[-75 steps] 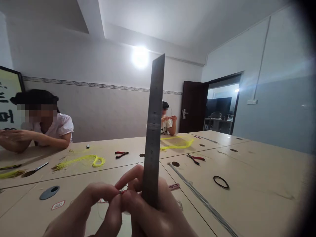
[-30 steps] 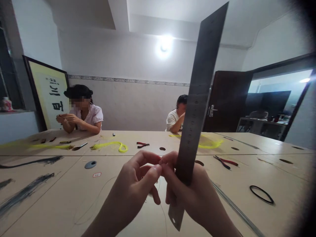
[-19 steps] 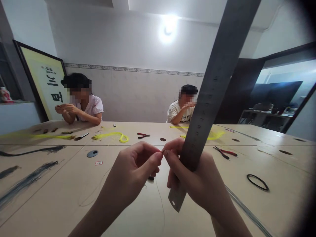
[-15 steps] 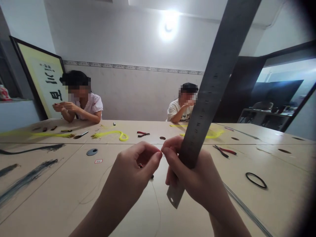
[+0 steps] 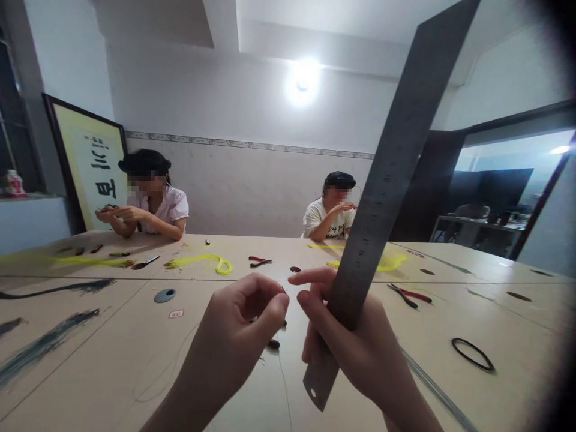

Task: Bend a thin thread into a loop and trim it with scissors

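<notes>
My left hand (image 5: 247, 324) is raised over the table with thumb and index finger pinched; whatever lies between them is too small to make out. My right hand (image 5: 355, 342) holds a long steel ruler (image 5: 382, 174), tilted up to the right, in its palm and lower fingers. Its index finger and thumb are apart, pointing at my left fingertips without touching them. A thin thread (image 5: 286, 384) hangs or lies below my hands. Dark-handled pliers (image 5: 273, 344) show partly behind my left hand.
Two people sit across the table (image 5: 112, 372). Red-handled pliers (image 5: 411, 295), a black ring (image 5: 472, 354) and a wire bundle (image 5: 438, 390) lie right. Yellow strands (image 5: 198, 261), small pliers (image 5: 260, 261), a grey cap (image 5: 164, 295) and dark strands (image 5: 54, 336) lie left and centre.
My right index finger and thumb have opened and moved away from my left fingertips. The ruler stays in my right hand. The view has tilted up slightly.
</notes>
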The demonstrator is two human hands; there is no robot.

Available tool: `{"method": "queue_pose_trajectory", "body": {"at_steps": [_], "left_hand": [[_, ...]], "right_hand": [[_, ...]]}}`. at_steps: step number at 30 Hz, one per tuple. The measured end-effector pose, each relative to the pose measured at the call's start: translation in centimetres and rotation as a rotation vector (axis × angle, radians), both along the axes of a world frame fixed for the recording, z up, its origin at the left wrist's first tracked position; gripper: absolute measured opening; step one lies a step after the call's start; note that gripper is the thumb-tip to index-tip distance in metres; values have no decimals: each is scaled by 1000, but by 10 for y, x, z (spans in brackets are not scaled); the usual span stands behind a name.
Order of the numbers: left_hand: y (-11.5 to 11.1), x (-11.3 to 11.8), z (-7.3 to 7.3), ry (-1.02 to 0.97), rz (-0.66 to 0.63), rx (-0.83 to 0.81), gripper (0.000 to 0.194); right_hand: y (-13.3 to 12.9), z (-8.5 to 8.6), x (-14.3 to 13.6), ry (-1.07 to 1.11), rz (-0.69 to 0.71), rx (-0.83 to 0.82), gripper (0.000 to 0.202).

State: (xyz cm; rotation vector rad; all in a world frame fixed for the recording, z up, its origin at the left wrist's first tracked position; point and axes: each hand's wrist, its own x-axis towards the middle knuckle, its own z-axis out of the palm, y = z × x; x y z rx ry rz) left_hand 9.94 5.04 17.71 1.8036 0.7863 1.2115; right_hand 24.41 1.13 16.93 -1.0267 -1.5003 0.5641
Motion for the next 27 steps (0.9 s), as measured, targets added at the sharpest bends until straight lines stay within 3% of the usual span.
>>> {"method": "queue_pose_trajectory", "body": {"at_steps": [6, 17, 27], "left_hand": [[-1, -5, 2, 84, -51, 25, 19], [-1, -9, 2, 194, 33, 157, 21], [4, -10, 1, 182, -1, 88, 20]], "right_hand": [[-1, -2, -3, -25, 51, -89, 20], [2, -5, -5, -116, 15, -44, 18], [6, -6, -9, -249, -64, -1, 16]]}}
